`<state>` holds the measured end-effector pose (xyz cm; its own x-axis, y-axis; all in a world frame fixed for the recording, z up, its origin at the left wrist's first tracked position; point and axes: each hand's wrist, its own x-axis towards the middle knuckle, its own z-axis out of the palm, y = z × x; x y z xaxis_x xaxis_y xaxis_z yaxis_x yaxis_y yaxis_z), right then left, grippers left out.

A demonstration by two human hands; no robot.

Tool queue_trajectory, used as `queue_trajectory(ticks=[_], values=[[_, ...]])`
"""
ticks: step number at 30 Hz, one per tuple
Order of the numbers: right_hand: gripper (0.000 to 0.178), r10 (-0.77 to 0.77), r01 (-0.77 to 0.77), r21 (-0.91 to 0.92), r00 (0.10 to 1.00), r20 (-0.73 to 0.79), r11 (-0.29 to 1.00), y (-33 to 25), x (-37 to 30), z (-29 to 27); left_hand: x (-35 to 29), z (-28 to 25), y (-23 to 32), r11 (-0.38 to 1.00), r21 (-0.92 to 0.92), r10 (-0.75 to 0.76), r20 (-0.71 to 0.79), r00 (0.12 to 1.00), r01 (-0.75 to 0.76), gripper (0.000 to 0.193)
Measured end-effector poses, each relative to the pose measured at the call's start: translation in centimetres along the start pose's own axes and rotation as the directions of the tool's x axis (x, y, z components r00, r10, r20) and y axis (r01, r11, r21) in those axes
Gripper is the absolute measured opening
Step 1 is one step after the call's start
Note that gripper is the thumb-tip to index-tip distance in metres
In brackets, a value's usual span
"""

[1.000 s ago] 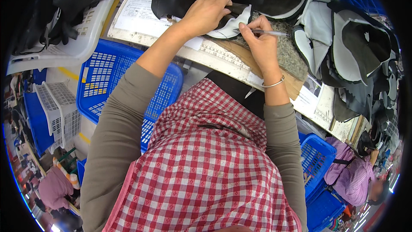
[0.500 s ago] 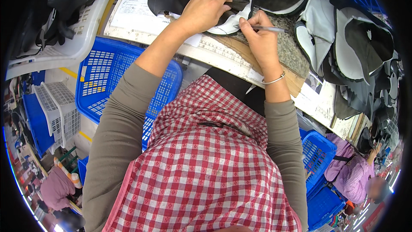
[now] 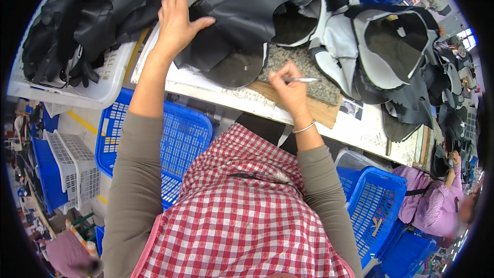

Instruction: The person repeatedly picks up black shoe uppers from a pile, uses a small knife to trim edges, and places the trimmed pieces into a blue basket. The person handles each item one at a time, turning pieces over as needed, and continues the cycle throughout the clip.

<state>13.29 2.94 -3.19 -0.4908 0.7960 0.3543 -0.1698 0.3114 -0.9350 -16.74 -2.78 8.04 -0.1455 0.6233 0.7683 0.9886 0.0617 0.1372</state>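
Observation:
A large black leather-like piece (image 3: 234,13) with a rounded lower end lies across the worktable's front. At its far left edge rests my left hand (image 3: 176,25), thumb spread wide from the fingers. The fingertips touch the dark material near a small grey-black strip end; no grip on it shows. My right hand (image 3: 289,88) pinches a slim pen (image 3: 304,80), its clear end pointing right, just right of the black piece. Under that hand are a speckled stone slab (image 3: 323,83) and a brown wooden board (image 3: 323,112). The pen's tip is hidden by the fingers.
Black and white-lined pieces (image 3: 337,41) are heaped at the right of the table. A white basket (image 3: 110,74) holding black pieces stands at the left. Blue baskets (image 3: 188,128) (image 3: 383,190) sit below the table edge. A co-worker in purple checks (image 3: 437,206) is at the far right.
My left hand has left the white-edged part and moved to the black piece's far left. The black piece now covers more of the ruler and paper. My right hand keeps the pen; the view has shifted.

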Motion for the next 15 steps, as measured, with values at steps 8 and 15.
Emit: queue_trajectory(ticks=[8,15], values=[[0.022,0.051,-0.049,0.034,0.997,-0.053,0.998,-3.9,-5.4,-3.9,-1.2,-7.2,3.3,0.979,-0.185,-0.033,0.294,0.955,0.090,0.048],[0.024,-0.299,0.302,0.132,0.953,-0.043,0.944,-12.0,-1.8,-4.5,12.7,-9.7,6.1,0.781,-0.596,-0.026,0.268,0.963,0.187,0.037]])
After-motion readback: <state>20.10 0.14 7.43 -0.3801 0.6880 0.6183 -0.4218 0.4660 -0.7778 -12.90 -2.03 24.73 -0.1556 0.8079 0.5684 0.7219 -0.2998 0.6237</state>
